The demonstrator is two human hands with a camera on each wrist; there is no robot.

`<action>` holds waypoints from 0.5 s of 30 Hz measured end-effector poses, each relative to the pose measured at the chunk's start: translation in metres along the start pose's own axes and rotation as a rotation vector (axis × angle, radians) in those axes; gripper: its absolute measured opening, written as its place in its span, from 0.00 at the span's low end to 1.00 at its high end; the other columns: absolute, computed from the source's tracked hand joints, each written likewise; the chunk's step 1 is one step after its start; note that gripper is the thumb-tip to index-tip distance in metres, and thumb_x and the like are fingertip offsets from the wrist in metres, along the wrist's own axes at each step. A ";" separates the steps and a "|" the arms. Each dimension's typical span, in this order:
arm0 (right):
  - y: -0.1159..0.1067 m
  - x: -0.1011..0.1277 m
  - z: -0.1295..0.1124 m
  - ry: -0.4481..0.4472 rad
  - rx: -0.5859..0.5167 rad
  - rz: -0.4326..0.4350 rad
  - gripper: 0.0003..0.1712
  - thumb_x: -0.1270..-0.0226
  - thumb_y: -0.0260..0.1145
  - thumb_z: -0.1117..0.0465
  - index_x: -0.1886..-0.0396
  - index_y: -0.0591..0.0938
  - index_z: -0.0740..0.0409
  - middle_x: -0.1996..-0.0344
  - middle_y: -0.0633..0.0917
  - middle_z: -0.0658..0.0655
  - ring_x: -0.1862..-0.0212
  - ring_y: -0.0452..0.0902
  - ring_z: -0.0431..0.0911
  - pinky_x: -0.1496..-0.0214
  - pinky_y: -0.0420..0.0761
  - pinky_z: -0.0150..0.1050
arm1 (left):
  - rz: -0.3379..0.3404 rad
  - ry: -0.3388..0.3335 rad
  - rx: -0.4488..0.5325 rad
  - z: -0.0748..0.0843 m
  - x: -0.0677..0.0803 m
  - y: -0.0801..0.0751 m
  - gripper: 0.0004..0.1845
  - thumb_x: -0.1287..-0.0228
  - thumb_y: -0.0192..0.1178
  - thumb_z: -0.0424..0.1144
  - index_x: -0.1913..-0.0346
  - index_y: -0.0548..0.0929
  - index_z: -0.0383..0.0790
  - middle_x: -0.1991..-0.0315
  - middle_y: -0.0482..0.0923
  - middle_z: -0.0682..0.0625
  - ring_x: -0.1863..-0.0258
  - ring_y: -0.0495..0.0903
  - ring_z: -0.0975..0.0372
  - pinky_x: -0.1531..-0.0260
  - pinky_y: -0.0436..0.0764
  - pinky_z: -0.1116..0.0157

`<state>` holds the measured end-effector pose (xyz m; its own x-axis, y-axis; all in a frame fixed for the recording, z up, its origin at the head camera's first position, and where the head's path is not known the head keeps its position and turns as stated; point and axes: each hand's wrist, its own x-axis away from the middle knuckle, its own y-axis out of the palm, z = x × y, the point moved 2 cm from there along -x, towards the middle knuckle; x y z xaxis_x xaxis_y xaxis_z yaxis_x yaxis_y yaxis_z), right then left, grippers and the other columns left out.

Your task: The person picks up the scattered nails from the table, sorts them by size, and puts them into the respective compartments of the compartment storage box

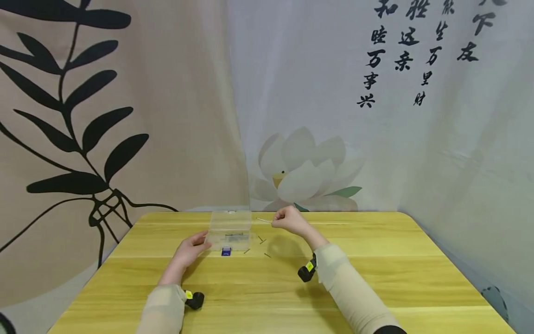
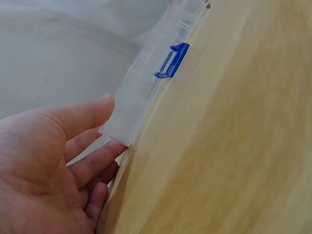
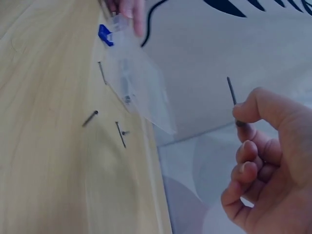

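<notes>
right hand point(image 3: 265, 161) pinches a nail point(image 3: 232, 97) beside the clear box point(image 1: 231, 230); left hand point(image 1: 191, 249), fingers straight, touches the box's corner.

The clear box point(image 1: 231, 230) is seen from above and behind by the head view, facing the curtain, at some distance. It is shown close up at its corner point(image 2: 146, 92) by the left wrist view, and obliquely across the desk point(image 3: 44, 146) by the right wrist view.
</notes>
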<state>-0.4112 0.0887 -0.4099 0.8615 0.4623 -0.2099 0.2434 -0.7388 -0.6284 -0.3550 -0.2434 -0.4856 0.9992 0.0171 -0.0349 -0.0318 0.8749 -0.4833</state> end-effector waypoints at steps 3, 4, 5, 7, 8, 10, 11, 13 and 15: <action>0.010 -0.011 -0.004 -0.019 0.006 -0.032 0.09 0.42 0.63 0.67 0.80 0.79 0.55 0.88 0.67 0.46 0.82 0.51 0.40 0.74 0.60 0.35 | 0.005 0.019 0.005 0.000 -0.001 0.000 0.30 0.31 0.59 0.38 0.30 0.66 0.33 0.37 0.68 0.29 0.37 0.67 0.39 0.39 0.66 0.44; 0.013 -0.014 -0.005 -0.023 0.010 -0.041 0.08 0.42 0.63 0.67 0.80 0.80 0.56 0.87 0.68 0.46 0.81 0.51 0.40 0.73 0.61 0.34 | 0.006 0.022 0.005 -0.001 -0.001 0.001 0.30 0.31 0.59 0.38 0.30 0.66 0.33 0.37 0.68 0.29 0.38 0.67 0.40 0.39 0.66 0.45; 0.017 -0.018 -0.005 -0.025 0.017 -0.050 0.08 0.42 0.64 0.67 0.79 0.80 0.56 0.87 0.70 0.46 0.81 0.52 0.40 0.73 0.61 0.34 | 0.008 0.026 0.004 0.000 -0.001 0.001 0.30 0.31 0.59 0.38 0.30 0.66 0.33 0.38 0.69 0.29 0.38 0.67 0.40 0.39 0.67 0.45; 0.025 -0.024 -0.007 -0.034 0.039 -0.060 0.06 0.41 0.65 0.66 0.77 0.82 0.56 0.84 0.75 0.46 0.81 0.55 0.39 0.73 0.63 0.33 | 0.007 0.023 0.003 -0.001 -0.001 0.001 0.29 0.31 0.59 0.38 0.30 0.66 0.33 0.37 0.68 0.30 0.37 0.67 0.40 0.39 0.66 0.45; 0.029 -0.027 -0.007 -0.038 0.051 -0.065 0.06 0.41 0.65 0.66 0.76 0.83 0.56 0.83 0.77 0.47 0.81 0.56 0.39 0.73 0.64 0.32 | 0.006 0.021 -0.001 0.000 0.000 0.001 0.30 0.30 0.59 0.38 0.29 0.66 0.33 0.37 0.68 0.30 0.37 0.67 0.39 0.39 0.66 0.44; 0.037 -0.032 -0.008 -0.039 0.061 -0.072 0.05 0.41 0.66 0.65 0.75 0.84 0.56 0.81 0.80 0.51 0.81 0.58 0.38 0.73 0.65 0.32 | 0.008 0.014 0.002 0.000 0.001 0.000 0.30 0.30 0.58 0.39 0.29 0.65 0.34 0.37 0.68 0.30 0.37 0.66 0.39 0.39 0.66 0.44; 0.040 -0.034 -0.008 -0.040 0.065 -0.075 0.04 0.41 0.66 0.65 0.74 0.84 0.55 0.79 0.82 0.52 0.81 0.59 0.38 0.73 0.66 0.32 | 0.010 0.012 0.006 0.001 0.001 0.000 0.30 0.30 0.58 0.39 0.29 0.65 0.34 0.37 0.68 0.30 0.37 0.66 0.39 0.39 0.66 0.44; 0.048 -0.038 -0.008 -0.035 0.069 -0.075 0.05 0.40 0.66 0.64 0.75 0.84 0.55 0.79 0.82 0.54 0.81 0.60 0.38 0.73 0.66 0.32 | 0.010 0.010 0.012 0.001 0.002 -0.001 0.30 0.30 0.58 0.38 0.29 0.65 0.34 0.36 0.68 0.30 0.37 0.66 0.39 0.39 0.66 0.44; 0.055 -0.040 -0.008 -0.025 0.065 -0.078 0.05 0.40 0.66 0.65 0.75 0.84 0.55 0.81 0.81 0.55 0.82 0.60 0.38 0.74 0.67 0.32 | 0.014 0.007 0.021 0.000 0.002 -0.001 0.30 0.30 0.59 0.38 0.29 0.65 0.34 0.36 0.68 0.30 0.37 0.66 0.39 0.39 0.66 0.44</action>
<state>-0.4293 0.0258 -0.4301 0.8296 0.5297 -0.1768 0.2788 -0.6672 -0.6908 -0.3528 -0.2442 -0.4848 0.9985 0.0260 -0.0475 -0.0451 0.8846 -0.4642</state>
